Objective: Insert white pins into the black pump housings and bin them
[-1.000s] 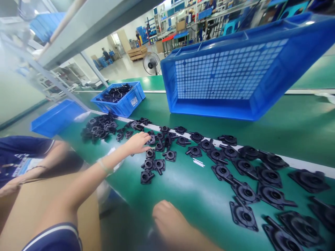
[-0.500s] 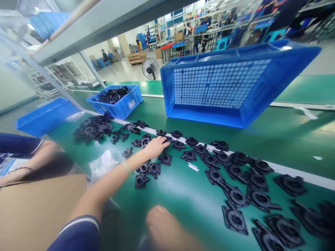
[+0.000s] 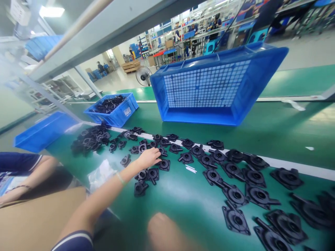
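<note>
My left hand reaches out over the green worktop. Its thumb and fingertips close at a black plastic housing with a round centre and a side spout, partly covered by the fingers. Similar black housings lie around it, one just below the fingertips and one by the wrist. Closer to me, my right hand is a blurred, rounded shape above the worktop; its fingers are hidden, and I see nothing in it.
Many more housings spread to the right. A blue crate stands tilted behind; a blue bin of black parts and a dark heap are left. White strips and a plastic bag lie nearby. A co-worker's arm is far left.
My left hand has drawn back slightly from a housing near the white line to one closer to me. The right hand stays low in front. The camera view has shifted slightly.
</note>
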Demonstrator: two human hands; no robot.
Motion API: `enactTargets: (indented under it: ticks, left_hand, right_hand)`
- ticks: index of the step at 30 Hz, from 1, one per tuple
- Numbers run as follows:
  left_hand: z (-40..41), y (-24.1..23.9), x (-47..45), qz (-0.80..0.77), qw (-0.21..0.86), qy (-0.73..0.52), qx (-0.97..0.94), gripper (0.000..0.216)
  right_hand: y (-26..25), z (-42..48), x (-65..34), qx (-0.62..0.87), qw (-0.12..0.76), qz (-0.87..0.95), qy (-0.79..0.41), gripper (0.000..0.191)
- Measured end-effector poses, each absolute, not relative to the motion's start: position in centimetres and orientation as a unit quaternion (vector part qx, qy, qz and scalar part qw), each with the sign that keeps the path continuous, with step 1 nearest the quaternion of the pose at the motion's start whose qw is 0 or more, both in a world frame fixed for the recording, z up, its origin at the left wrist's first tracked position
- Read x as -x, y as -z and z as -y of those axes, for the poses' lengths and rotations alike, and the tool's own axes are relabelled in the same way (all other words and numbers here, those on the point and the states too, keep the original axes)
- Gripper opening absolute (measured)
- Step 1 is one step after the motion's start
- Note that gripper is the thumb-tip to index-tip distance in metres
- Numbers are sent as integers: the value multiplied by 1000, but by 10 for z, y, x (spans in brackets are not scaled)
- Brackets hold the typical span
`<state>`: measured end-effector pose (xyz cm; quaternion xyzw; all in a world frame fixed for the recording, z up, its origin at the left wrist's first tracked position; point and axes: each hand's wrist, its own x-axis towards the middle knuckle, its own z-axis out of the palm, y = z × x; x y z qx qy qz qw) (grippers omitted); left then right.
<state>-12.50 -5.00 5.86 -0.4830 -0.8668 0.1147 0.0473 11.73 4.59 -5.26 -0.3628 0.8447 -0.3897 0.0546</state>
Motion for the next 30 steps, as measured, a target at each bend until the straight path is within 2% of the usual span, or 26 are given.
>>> enactTargets:
  ticks: [4,9,14,21,26,30]
  left_hand:
    - [79,-64,132,937,43,-67,339,26]
    - [96,-55,143,972,38,-66,223,34]
    - [92,-47,147,985,36,-26,166,19]
    - [145,-79,140,991,-5,83,103,32]
    - [186,-66,105,983,-99,149,47,31]
    - [205,-63,80,981,-59,182,23,25]
  right_hand:
    - [48,-47,-117,363,57,-846,387,15]
    - [40,-52,-115,369,79,-845,379,16]
    - [34,-56,-112,364,104,-844,379,16]
    - [36,-55,-115,356,63,-840,404,12]
    - [37,-56,-119,370,31,-831,414,12]
    - [36,-55,-116,364,12,-831,421,13]
